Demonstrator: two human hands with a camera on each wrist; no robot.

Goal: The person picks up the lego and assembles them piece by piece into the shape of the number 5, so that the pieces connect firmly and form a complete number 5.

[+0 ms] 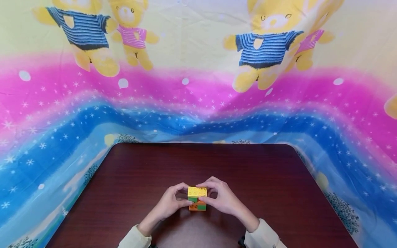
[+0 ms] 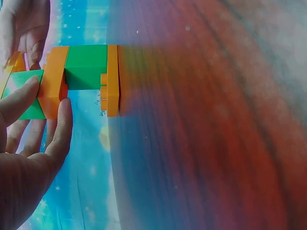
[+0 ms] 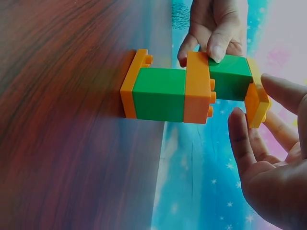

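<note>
A stack of toy building blocks stands upright on the table between both hands. From the bottom it has an orange plate (image 3: 130,93), a green block (image 3: 159,96), an orange block (image 3: 196,93), an upper green block (image 3: 234,79) and a yellow plate (image 1: 197,191) with studs on top. The upper green block and the plate above it are offset from the lower green block. My left hand (image 1: 170,201) grips the stack at the upper green and orange blocks, its thumb against the green. At the top, my right hand (image 1: 224,198) pinches the yellow plate between thumb and fingers.
The dark red-brown table (image 1: 149,165) has rounded far corners. A cloth (image 1: 192,96) printed with bears and snowflakes hangs behind it and along both sides.
</note>
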